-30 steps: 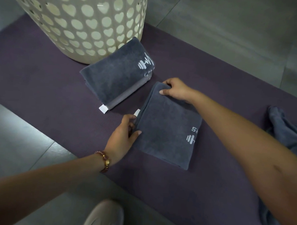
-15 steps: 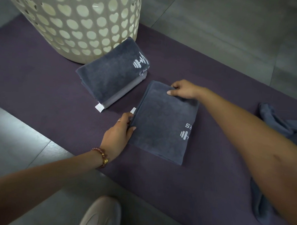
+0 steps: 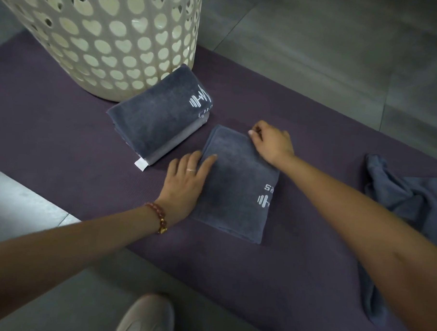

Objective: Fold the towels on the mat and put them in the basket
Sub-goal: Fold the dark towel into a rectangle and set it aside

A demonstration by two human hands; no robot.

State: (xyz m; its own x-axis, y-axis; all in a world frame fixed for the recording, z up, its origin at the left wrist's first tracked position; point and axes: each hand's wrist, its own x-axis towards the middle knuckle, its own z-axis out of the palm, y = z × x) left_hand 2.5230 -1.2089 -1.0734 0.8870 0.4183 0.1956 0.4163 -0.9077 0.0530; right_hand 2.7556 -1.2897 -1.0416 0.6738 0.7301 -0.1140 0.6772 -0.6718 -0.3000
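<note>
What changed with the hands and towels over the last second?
The left hand let go of the near towel at its left edge and now lies flat there, fingers straight. The right hand curled its fingers on the far corner. The near towel, the folded towel by the basket and the crumpled towel stayed put.

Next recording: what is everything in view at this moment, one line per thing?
basket: one, cream with heart-shaped holes, far left on the mat
mat: one, purple, across the floor
floor: grey tiles, around the mat
towel by basket: one, dark grey, folded
towel under hands: one, dark grey, folded, mat centre
crumpled towel: one, grey, unfolded, mat's right side
shoe: one, pale, bottom edge
bracelet: one, red beads, left wrist
ring: one, left finger
left hand: flat on towel's left edge
right hand: fingers curled at its far corner
</note>
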